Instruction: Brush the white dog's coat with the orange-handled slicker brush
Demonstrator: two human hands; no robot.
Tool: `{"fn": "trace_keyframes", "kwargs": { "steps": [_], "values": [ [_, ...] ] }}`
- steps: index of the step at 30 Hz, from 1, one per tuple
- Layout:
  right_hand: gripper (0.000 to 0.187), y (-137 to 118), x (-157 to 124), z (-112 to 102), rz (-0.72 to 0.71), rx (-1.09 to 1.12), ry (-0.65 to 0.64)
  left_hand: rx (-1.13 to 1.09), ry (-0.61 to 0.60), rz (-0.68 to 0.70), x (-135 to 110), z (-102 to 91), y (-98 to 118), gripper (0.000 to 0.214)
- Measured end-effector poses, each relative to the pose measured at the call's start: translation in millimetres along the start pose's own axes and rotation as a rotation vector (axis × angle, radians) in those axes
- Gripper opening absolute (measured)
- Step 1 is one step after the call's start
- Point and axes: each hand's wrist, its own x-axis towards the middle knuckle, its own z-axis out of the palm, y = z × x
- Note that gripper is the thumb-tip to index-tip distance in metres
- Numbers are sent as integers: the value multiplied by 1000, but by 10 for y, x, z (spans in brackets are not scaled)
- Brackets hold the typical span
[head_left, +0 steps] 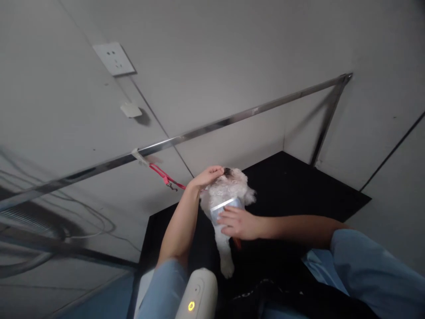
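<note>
A white curly-haired dog point(222, 192) is on a black tabletop point(279, 186), one front leg stretched toward me. My left hand point(209, 176) holds the dog's head at the dark muzzle, fingers closed together around it. Against the dog's chest lies what looks like a slicker brush point(217, 212), with a pale blue rectangular head and a shiny silver edge. My right hand point(241, 223) is on this brush, its fingers over the head. A bit of red, perhaps the handle, shows under the palm; the rest is hidden.
A metal rail point(206, 128) runs along the wall behind the dog. From it hangs a red leash point(162, 174) with a metal clip, reaching toward the dog. A white device point(198, 292) with a lit yellow button is close below me. Cables and a hose point(29, 266) are at left.
</note>
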Motion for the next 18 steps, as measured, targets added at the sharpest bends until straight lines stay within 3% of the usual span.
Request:
{"fn": "trace_keyframes", "kwargs": {
  "steps": [3,8,12,16,18],
  "values": [
    [21,52,-14,-32,112,-123,53,-12,59,7,32,-4,-2,41],
    [17,103,4,-52,-62,18,-47,-1,95,-10,27,-5,27,40],
    [16,195,58,-102,110,-165,62,4,124,66,9,18,92,28],
    [15,155,24,-104,-29,1,-47,7,48,35,5,13,93,15],
    [12,184,58,-150,-32,22,-42,-15,64,36,3,-5,77,15]
  ]
}}
